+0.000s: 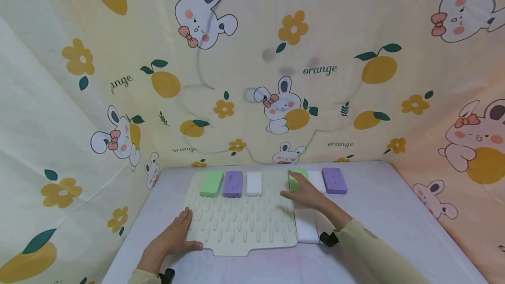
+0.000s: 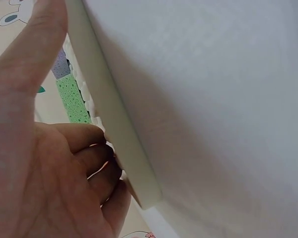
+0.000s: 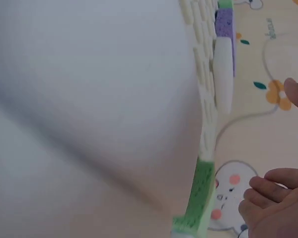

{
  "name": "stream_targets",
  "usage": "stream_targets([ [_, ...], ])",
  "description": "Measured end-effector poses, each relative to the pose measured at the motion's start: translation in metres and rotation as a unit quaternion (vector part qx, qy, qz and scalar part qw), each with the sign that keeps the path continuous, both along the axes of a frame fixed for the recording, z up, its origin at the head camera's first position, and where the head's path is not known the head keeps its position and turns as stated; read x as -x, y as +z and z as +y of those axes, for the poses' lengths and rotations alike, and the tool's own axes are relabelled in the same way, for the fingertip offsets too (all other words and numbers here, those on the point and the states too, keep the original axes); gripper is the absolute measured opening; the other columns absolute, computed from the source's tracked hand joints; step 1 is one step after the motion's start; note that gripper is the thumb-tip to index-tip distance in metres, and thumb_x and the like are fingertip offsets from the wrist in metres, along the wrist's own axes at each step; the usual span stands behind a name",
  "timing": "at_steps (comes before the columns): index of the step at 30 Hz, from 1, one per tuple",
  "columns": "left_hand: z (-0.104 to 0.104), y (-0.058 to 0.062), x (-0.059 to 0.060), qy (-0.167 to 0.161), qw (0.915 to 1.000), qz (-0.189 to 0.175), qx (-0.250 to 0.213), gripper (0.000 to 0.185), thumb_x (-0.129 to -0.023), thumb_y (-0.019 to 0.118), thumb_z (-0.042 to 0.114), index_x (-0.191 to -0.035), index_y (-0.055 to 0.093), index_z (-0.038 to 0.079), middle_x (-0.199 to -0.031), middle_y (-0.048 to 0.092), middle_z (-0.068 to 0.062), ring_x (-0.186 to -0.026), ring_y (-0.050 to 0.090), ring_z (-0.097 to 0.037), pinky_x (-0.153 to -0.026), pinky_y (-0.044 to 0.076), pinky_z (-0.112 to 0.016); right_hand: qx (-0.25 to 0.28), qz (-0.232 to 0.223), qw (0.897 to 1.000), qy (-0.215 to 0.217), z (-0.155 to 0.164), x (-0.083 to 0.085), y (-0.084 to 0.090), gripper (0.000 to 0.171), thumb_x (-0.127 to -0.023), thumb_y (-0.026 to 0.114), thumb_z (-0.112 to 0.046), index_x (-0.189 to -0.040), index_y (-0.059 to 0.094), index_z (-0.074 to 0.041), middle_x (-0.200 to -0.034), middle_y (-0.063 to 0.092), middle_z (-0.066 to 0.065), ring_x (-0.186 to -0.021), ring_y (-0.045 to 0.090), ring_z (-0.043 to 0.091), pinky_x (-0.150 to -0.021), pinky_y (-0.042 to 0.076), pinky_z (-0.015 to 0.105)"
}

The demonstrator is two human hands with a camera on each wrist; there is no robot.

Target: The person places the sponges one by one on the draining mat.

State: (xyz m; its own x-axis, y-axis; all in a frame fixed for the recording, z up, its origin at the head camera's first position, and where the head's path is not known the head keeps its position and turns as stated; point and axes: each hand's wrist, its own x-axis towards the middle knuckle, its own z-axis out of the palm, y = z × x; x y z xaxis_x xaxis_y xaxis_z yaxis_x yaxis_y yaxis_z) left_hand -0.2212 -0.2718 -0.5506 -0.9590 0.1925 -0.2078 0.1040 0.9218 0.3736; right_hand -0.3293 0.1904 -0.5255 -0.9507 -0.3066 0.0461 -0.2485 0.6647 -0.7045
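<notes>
A cream drying mat with raised ribs lies on the table. My left hand rests at its left front corner, fingers extended along the left edge and thumb at the front edge. In the left wrist view, the fingertips touch the mat's thick rim. My right hand hovers near the mat's right back corner, thumb and fingers spread, holding nothing. It partly hides a green sponge. In the right wrist view, the hand is apart from that green sponge.
Along the mat's back stand a green sponge, a purple sponge and a white sponge. Right of my right hand are a white sponge and a purple sponge. A flat white piece lies beside the mat. Patterned cloth hangs around the table.
</notes>
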Motion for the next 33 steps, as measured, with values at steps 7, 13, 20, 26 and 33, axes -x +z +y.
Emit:
stream_targets([
  [7,0.002,0.005,-0.001,0.001,1.0000,-0.002,-0.003,0.133,-0.074,0.092,0.057,-0.162,0.025,-0.015,-0.173,0.017,-0.034,-0.159,0.021,-0.054,-0.129,0.026,-0.064,-0.009,0.021,1.000,-0.019,0.021,0.001,-0.003,0.097,-0.099,0.078,-0.042,-0.168,0.026,0.002,-0.170,0.028,0.032,-0.157,0.027,0.053,-0.127,0.027,0.069],
  [13,0.002,0.005,-0.001,0.001,1.0000,-0.002,0.001,0.133,-0.074,0.092,0.058,-0.162,0.025,-0.015,-0.173,0.017,-0.034,-0.158,0.021,-0.054,-0.129,0.026,-0.064,-0.010,0.030,0.999,-0.021,0.044,-0.001,-0.005,0.101,-0.096,0.081,-0.045,-0.167,0.027,0.003,-0.170,0.027,0.033,-0.156,0.026,0.056,-0.125,0.027,0.074],
  [20,0.001,0.004,0.000,-0.007,0.9999,0.003,-0.011,0.132,-0.074,0.093,0.056,-0.161,0.025,-0.017,-0.172,0.018,-0.035,-0.159,0.021,-0.053,-0.130,0.025,-0.063,-0.031,0.010,0.999,-0.019,0.069,-0.003,-0.006,0.105,-0.096,0.079,-0.046,-0.170,0.020,-0.001,-0.173,0.018,0.033,-0.157,0.018,0.059,-0.122,0.023,0.079],
  [26,0.001,0.004,0.000,-0.009,0.9998,0.004,-0.015,0.132,-0.074,0.093,0.056,-0.161,0.025,-0.017,-0.172,0.017,-0.035,-0.159,0.020,-0.053,-0.130,0.025,-0.063,-0.051,0.028,0.998,-0.023,0.093,0.003,-0.005,0.107,-0.097,0.079,-0.047,-0.169,0.019,0.003,-0.172,0.019,0.034,-0.157,0.020,0.057,-0.124,0.023,0.076],
  [33,0.002,0.006,-0.003,-0.008,0.9998,0.004,-0.017,0.132,-0.075,0.092,0.057,-0.161,0.025,-0.017,-0.172,0.017,-0.036,-0.158,0.022,-0.055,-0.129,0.026,-0.064,-0.079,0.022,0.996,-0.031,0.114,0.012,-0.001,0.113,-0.095,0.078,-0.054,-0.169,0.017,0.004,-0.172,0.018,0.035,-0.156,0.015,0.061,-0.122,0.019,0.081],
])
